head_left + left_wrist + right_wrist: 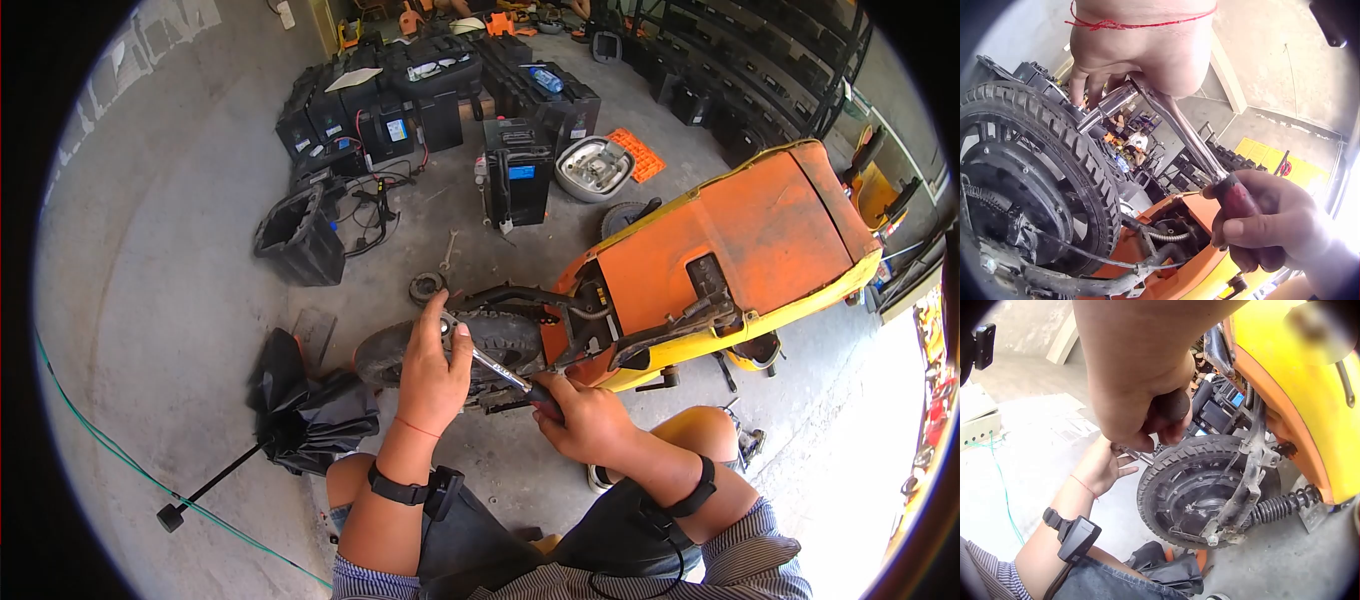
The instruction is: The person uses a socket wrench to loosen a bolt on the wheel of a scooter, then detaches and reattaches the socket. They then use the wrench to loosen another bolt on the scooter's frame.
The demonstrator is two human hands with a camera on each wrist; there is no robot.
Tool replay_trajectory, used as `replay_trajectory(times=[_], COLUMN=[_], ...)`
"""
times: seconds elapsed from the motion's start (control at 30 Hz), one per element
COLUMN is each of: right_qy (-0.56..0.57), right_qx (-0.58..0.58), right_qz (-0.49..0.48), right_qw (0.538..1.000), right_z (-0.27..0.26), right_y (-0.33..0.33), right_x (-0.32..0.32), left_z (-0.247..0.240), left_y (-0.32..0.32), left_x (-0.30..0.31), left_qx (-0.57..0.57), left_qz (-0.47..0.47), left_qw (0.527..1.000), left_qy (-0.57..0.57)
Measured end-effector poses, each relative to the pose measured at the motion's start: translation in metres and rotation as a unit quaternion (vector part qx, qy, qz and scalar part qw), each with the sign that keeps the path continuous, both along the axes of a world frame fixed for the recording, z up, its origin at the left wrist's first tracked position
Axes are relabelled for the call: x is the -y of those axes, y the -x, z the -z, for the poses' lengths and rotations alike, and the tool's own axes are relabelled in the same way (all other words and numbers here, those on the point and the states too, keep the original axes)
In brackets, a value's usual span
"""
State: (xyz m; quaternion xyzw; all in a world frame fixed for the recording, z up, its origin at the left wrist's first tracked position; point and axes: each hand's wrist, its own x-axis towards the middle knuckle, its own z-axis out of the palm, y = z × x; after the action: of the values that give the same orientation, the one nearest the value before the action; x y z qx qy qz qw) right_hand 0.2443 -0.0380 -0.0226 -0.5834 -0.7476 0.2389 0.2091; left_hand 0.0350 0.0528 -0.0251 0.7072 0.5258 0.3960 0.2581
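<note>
My right hand grips the dark red and black handle of a ratchet wrench. At the tool's other end, my left hand holds the ratchet head between thumb and fingers. In the left wrist view a chrome socket sticks out from that head, its end overlapping the tire's edge. Just below the hands is the bike's wheel, with a knobby black tire and a dark hub. It belongs to an orange and yellow bike whose body extends to the right.
On the floor ahead lie an open-ended wrench and a round metal part. Behind them stand a black battery, a black bin and a silvery housing. A folded black umbrella lies at the left, beside a green cable.
</note>
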Motion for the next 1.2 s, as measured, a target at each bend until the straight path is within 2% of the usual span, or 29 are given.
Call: replay_trajectory(times=[0.97,1.07,1.13,1.2], right_qy=[0.031,0.043,0.045,0.06], right_qx=[-0.002,0.009,0.002,-0.005], right_qz=[-0.017,0.007,0.062,0.078], right_qw=[0.999,0.999,0.997,0.995], right_z=[0.0017,0.0001,-0.0004,-0.0004], right_y=[0.0014,0.004,0.0062,0.0068], right_x=[0.0005,0.0006,0.0001,-0.0018], left_z=[-0.0036,-0.0017,0.0002,0.0026], left_y=[-0.0024,-0.001,-0.001,-0.0027], left_x=[0.0017,0.0009,0.0014,0.0043], left_qx=[-0.004,-0.012,-0.023,0.134], left_qz=[0.003,0.013,0.022,0.022], left_qw=[1.0,0.999,0.999,0.99], left_qy=[-0.031,-0.032,-0.03,0.036])
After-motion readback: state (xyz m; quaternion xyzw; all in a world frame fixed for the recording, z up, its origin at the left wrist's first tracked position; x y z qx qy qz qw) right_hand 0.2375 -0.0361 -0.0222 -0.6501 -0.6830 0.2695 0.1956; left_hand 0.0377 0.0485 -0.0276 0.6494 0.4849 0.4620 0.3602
